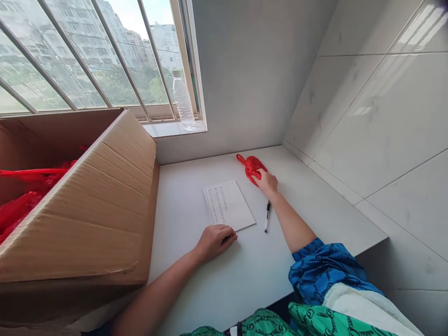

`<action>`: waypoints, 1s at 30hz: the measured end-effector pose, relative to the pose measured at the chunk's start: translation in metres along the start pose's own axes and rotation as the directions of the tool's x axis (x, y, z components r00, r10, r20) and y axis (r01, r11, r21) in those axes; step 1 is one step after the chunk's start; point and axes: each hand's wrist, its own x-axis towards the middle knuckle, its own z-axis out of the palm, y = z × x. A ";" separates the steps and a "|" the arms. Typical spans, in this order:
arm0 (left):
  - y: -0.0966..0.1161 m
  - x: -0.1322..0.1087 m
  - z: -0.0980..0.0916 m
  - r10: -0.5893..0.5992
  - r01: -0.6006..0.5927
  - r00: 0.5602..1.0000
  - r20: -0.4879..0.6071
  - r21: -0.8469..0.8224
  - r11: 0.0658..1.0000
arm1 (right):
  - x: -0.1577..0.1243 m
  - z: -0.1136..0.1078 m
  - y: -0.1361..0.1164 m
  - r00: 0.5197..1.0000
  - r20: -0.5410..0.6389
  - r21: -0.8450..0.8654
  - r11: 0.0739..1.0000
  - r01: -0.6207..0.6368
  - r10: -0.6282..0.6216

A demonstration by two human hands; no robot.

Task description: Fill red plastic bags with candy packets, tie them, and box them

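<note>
My right hand (267, 183) reaches to the back of the white table and grips a small, knotted red plastic bag (252, 167). Curled at the near edge of a white paper booklet with printed lines (231, 203) is my left hand (216, 241), its fingers bent; what they hold, if anything, is hidden. A black and clear pen (268, 216) lies to the right of the booklet, just below my right wrist.
A large open cardboard box (87, 205) with red plastic bags (21, 210) inside fills the left side. A clear bottle (184, 102) stands on the windowsill. Walls border the white table (199, 298) behind and at the right.
</note>
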 end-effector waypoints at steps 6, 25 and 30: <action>0.000 0.001 -0.003 0.002 -0.002 1.000 -0.007 -0.048 0.999 | -0.001 -0.032 -0.015 0.986 -0.140 0.113 0.988 0.110 -0.094; 0.019 0.004 -0.080 0.003 0.043 0.814 -0.581 0.066 0.997 | -0.116 -0.065 -0.069 0.694 -0.290 0.174 0.677 0.715 -0.659; 0.004 0.003 -0.090 -0.161 0.188 0.978 -0.135 0.226 0.956 | -0.144 -0.040 -0.084 0.646 -0.058 0.185 0.628 0.756 -0.761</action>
